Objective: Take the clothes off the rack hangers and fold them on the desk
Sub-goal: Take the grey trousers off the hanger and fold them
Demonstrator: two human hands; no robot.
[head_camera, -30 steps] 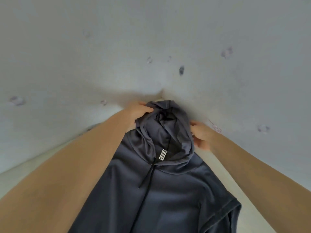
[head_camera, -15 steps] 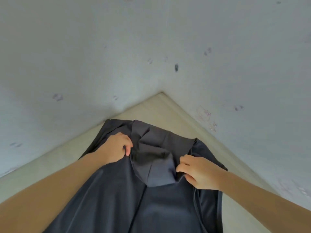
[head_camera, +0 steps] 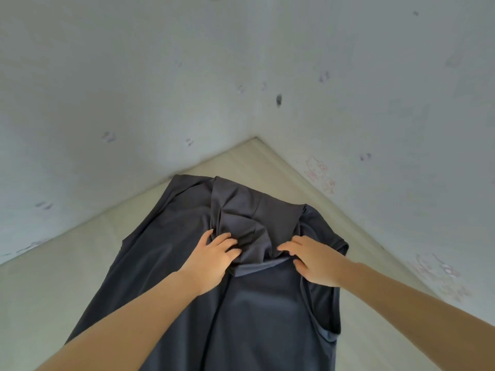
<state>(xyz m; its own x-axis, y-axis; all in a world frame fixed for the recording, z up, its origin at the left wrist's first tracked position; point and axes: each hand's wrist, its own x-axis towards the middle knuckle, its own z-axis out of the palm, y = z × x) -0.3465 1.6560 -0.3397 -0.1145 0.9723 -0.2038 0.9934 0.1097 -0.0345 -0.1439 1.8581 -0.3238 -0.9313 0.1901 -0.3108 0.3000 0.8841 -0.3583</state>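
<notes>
A dark grey sleeveless hoodie (head_camera: 267, 317) lies spread on the pale desk (head_camera: 80, 263), with its top toward the wall corner. Its hood (head_camera: 254, 220) is folded down flat onto the body of the garment. My left hand (head_camera: 211, 259) rests on the hood's left lower part with the fingers spread, and the fabric wrinkles at its fingertips. My right hand (head_camera: 313, 261) lies on the hood's right lower corner, fingers stretched out toward the left hand. The rack and its hangers are out of view.
Two pale walls (head_camera: 160, 76) with faint smudges and stickers meet in a corner just behind the desk. Bare desk surface shows on both sides of the hoodie, wider on the left.
The hoodie went from held up against the wall to lying on the desk with the hood folded down. Both hands have slid toward me to the hood's lower edge, and their fingers have straightened.
</notes>
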